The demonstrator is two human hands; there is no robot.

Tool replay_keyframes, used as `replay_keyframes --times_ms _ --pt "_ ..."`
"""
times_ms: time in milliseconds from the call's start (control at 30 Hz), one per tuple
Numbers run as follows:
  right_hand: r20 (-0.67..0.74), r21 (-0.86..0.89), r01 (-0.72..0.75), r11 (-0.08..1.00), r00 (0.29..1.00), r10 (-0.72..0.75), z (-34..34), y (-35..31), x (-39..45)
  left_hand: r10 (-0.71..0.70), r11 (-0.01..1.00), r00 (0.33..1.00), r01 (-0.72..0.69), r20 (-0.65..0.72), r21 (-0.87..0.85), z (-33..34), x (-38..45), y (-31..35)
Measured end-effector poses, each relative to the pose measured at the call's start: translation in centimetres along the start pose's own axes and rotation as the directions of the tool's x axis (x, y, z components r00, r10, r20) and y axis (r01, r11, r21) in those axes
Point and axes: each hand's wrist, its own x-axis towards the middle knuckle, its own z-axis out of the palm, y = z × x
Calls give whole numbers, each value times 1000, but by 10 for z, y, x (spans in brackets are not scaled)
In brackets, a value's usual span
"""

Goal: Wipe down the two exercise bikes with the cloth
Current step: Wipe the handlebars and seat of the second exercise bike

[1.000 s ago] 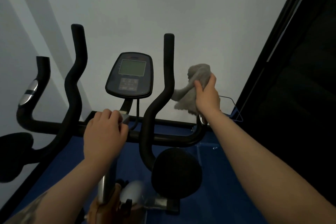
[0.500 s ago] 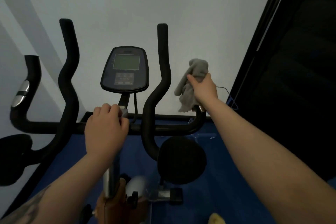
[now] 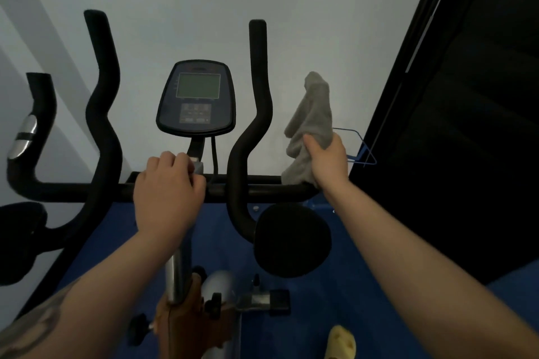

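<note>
Both forearms are bare, with no sleeves, watch or rings showing. The left forearm [image 3: 73, 318] carries a dark tattoo near the elbow, blurred at the frame's lower left corner. The right forearm [image 3: 423, 256] is unmarked. Nails are short and unpainted.

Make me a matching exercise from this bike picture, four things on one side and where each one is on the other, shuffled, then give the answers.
Things:
1. cloth
2. left hand
3. console
4. yellow shoe

Places:
A. on the blue floor, bottom of view
B. gripped in the right hand, at the right end of the handlebar
C. between the two upright grips, above the bar
D. closed around the bar's middle, just below the console

Pairs: 1-B, 2-D, 3-C, 4-A
</note>
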Motion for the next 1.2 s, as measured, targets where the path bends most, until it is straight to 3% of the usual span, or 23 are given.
replay_keyframes --times_ms 67,133,167,233,267,300,333,367,400,433,467,533,633,700,767,867,967,1033,1200 --pt "32 47 -30 998 999 28 -4 17 -30 2 1000 1000 -2 3 0 -1 1 0" --pt "246 -22 -151 988 957 151 -19 23 -46 -3 1000 1000 3 15 2 -1 1 0" --pt "351 -136 -157 978 916 196 -33 20 -45 0 1000 1000 0 16 -1 -1 2 0" --pt "420 -444 112 889 902 96 -60 11 -31 2 1000 1000 -2 7 -9 -1 1 0" --pt "365 -567 286 773 928 -75 -72 3 -22 0 1000 1000 0 -1 -8 -1 0 -1" --pt "307 -639 426 641 905 -295 -80 -5 -13 -1 1000 1000 1 -8 -5 0 0 -1" --pt "313 -663 555 502 815 -488 -83 -14 -6 0 1000 1000 0 -10 -2 -1 -1 0" --pt "420 -657 680 325 688 -591 -81 -21 0 1 1000 1000 -1 -11 0 -1 -1 0" --pt "596 -617 779 111 554 -581 -77 -24 7 1 1000 1000 -1 -11 1 -2 -2 1" --pt "753 -540 840 -55 453 -477 -70 -26 13 -1 1000 1000 1 -12 1 -2 -2 1" --pt "836 -483 865 -137 409 -364 -62 -24 13 -3 1000 1000 3 -11 1 -3 -2 1" --pt "840 -485 865 -132 418 -345 -43 -14 6 -1 1000 1000 1 -6 13 -3 -1 1" --pt "840 -465 866 -183 367 -399 -20 -3 -7 -6 999 1000 5 21 37 -1 0 1" --pt "914 -374 891 -257 307 -264 -22 -12 -2 -15 1000 1000 14 25 19 -2 -1 0" --pt "962 -270 928 -258 254 -95 -35 -26 8 -20 1000 1000 20 13 -7 -2 -2 -1" --pt "980 -199 937 -288 189 -62 -46 -31 12 -14 1000 1000 14 5 -5 -1 -2 0" --pt "975 -208 938 -276 221 15 -30 -33 2 -1 1000 1000 0 17 31 0 -1 0" --pt "954 -259 946 -194 282 101 -14 -41 -1 -1 999 1000 0 12 38 0 0 0" --pt "912 -402 882 246 364 187 5 -38 -10 -8 999 1000 8 13 38 -2 1 2"
